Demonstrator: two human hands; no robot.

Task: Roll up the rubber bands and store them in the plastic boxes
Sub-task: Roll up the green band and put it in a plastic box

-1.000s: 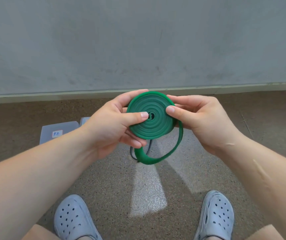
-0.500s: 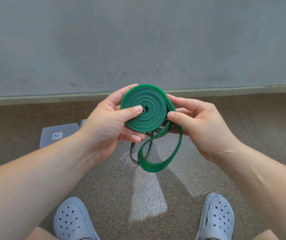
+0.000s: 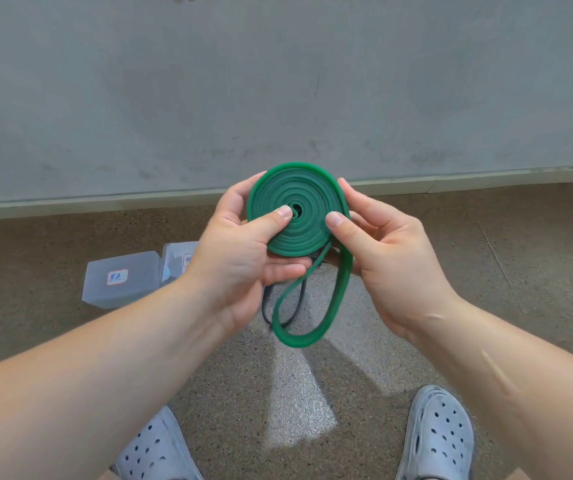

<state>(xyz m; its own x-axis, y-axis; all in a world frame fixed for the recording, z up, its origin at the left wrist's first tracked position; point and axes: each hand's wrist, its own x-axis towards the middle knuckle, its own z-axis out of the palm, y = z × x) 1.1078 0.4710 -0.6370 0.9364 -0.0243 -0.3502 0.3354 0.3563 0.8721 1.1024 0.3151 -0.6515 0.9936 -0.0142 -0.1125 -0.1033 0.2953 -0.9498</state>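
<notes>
The free loop (image 3: 312, 336) of the green rubber band (image 3: 297, 209) hangs longer below the coil than a second ago, its outer turn slacker on the right. The left hand (image 3: 240, 261) has its grip on the coil, thumb on the hub and fingers behind. The right hand (image 3: 392, 258) pinches the coil's rim. Two frosted plastic boxes (image 3: 120, 282) with labels lie on the speckled floor (image 3: 485, 271) towards its far edge. The left wrist partly covers one. A black band (image 3: 266, 311) lies behind the loop. The coil is a flat, matte spiral.
</notes>
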